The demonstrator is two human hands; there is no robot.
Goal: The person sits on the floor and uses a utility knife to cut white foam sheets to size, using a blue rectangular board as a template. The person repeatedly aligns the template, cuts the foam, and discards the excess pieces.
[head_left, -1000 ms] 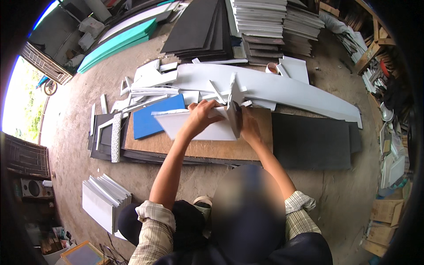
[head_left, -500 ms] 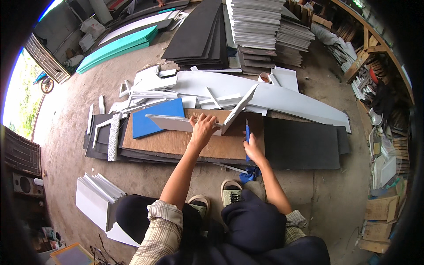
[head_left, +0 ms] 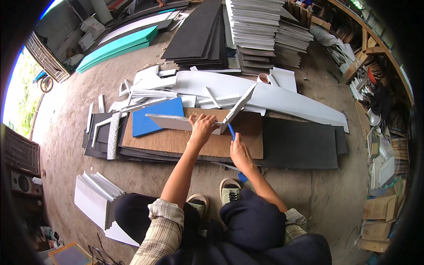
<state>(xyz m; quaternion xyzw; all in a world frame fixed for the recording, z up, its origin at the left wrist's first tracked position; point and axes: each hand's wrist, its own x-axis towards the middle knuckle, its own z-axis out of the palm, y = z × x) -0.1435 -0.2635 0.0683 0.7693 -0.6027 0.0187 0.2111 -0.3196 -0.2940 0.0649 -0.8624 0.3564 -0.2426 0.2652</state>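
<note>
My left hand grips a light-grey foam board piece, which stands on edge over a brown wooden board. At its right end a second foam piece leans up and away to the right, forming a V with the first. My right hand is closed around a blue utility knife. The knife's tip is at the corner where the two pieces meet; whether the blade is in the foam I cannot tell. Under the board's left part of the work lies a blue sheet.
Black sheets lie beneath the wooden board. White offcuts and a long white sheet are spread beyond it. Folded white boards stand at my left knee. Tall sheet stacks rise at the back; cardboard is at right.
My right hand has moved left with the utility knife, bringing its tip to the corner of the foam pieces. My left hand keeps its hold in nearly the same place.
</note>
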